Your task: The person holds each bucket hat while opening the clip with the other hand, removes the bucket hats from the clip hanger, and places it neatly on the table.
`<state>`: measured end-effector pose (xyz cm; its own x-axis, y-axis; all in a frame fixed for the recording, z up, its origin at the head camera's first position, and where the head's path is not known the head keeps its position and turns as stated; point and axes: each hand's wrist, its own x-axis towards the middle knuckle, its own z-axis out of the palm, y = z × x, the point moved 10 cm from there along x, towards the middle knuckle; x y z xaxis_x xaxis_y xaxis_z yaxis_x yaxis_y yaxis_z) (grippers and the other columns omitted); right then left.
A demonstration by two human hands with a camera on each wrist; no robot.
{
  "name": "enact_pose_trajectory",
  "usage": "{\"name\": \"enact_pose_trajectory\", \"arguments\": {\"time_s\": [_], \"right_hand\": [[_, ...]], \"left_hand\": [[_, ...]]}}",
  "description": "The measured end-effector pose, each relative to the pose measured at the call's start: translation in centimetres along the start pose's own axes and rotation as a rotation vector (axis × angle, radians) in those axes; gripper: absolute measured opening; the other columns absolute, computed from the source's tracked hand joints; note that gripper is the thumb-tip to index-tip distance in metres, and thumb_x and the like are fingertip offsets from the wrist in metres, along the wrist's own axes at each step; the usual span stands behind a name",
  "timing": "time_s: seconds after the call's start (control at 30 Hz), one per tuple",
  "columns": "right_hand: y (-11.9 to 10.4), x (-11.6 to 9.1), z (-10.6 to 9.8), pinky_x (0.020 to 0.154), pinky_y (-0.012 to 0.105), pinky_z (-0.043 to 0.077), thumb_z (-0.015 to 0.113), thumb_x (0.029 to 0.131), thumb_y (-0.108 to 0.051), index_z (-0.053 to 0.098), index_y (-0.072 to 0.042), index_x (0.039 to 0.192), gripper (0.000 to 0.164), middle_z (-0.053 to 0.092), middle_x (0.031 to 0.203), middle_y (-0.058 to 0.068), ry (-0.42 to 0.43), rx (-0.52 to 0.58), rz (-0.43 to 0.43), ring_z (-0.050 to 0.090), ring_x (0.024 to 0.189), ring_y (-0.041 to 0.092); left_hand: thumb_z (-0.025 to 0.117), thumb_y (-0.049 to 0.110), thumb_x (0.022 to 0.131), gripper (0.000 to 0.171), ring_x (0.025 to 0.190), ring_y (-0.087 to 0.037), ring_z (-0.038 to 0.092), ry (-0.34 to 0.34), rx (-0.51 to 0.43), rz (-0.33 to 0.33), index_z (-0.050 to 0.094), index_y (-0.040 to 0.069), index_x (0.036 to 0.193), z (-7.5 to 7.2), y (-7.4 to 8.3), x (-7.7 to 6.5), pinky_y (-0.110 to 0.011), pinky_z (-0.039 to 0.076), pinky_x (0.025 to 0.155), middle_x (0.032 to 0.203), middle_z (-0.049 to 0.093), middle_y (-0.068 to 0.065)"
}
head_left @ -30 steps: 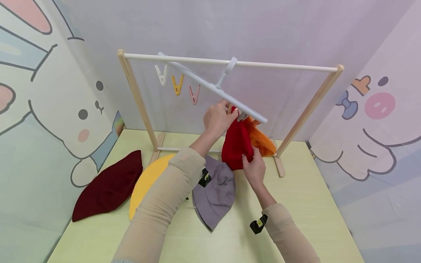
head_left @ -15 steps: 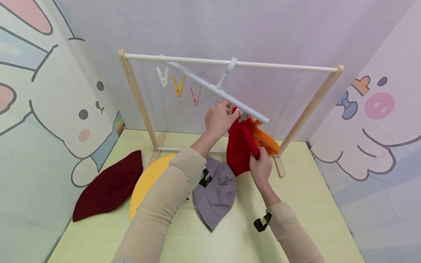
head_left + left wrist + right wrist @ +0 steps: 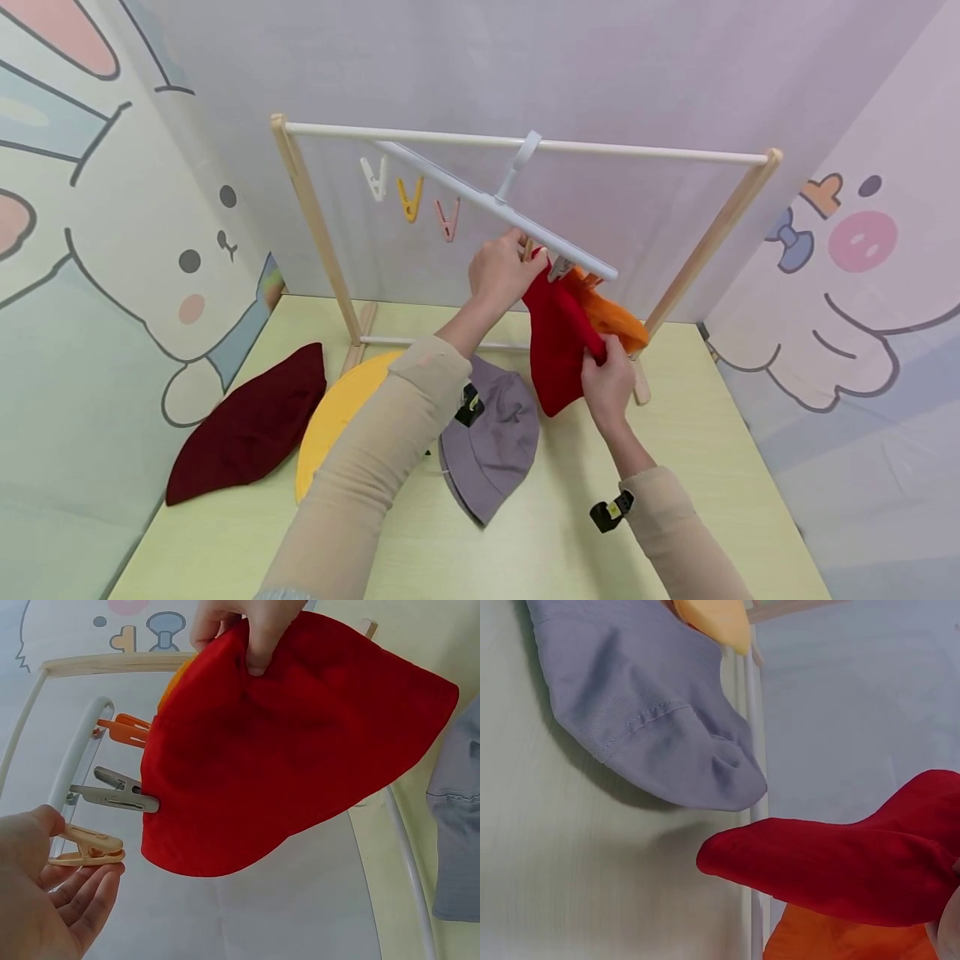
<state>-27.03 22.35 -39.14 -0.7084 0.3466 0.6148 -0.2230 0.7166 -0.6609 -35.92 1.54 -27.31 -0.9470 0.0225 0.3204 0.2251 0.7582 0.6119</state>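
Observation:
A red bucket hat (image 3: pixel 558 342) hangs by its edge from a grey clothespin (image 3: pixel 120 793) on the pale blue clip hanger (image 3: pixel 457 185). My left hand (image 3: pixel 501 268) pinches a beige clothespin (image 3: pixel 91 844) on the same hanger, between thumb and fingers; in the left wrist view a gap separates this clip from the red brim. My right hand (image 3: pixel 609 379) grips the red hat's fabric, thumb on the near side. Behind the red hat an orange hat (image 3: pixel 611 317) hangs beside an orange clothespin (image 3: pixel 126 731); its clipped edge is partly hidden.
White (image 3: pixel 375 179), yellow (image 3: pixel 409 200) and pink (image 3: pixel 447 220) clothespins hang from the hanger's left half. The hanger hooks over the rack's white rod (image 3: pixel 645 152). Maroon (image 3: pixel 247 425), yellow (image 3: pixel 337 417) and grey-purple (image 3: pixel 491 450) hats lie on the table (image 3: pixel 720 467).
My right hand has moved right and slightly down, drawing the red hat with it. The hanger has swung a little, its right end shifting right. My left hand stays on the beige clothespin.

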Motion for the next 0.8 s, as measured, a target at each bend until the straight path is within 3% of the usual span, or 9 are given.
{"name": "enact_pose_trajectory", "arguments": {"time_s": [0.47,0.8], "right_hand": [[-1.3,-0.9,-1.6,0.066,0.039,0.042,0.063,0.081,-0.005,0.063,-0.001,0.088,0.008,0.064,0.080,0.014,-0.028,0.010,-0.040,0.055,0.071,0.028],[-2.6,-1.3,-2.8,0.063,0.039,0.040,0.066,0.078,-0.005,0.065,-0.005,0.085,0.007,0.063,0.077,0.012,-0.021,0.015,-0.084,0.053,0.072,0.025]], "left_hand": [[0.055,0.043,0.085,0.025,0.062,-0.011,0.055,0.003,-0.029,0.007,0.059,0.019,0.093,-0.1,-0.3,0.0,-0.026,0.039,0.050,0.074,0.064,0.006],[0.055,0.044,0.086,0.025,0.057,-0.012,0.053,0.012,-0.015,0.003,0.057,0.020,0.093,0.0,-0.7,-0.1,-0.025,0.037,0.047,0.073,0.063,0.006]]}}
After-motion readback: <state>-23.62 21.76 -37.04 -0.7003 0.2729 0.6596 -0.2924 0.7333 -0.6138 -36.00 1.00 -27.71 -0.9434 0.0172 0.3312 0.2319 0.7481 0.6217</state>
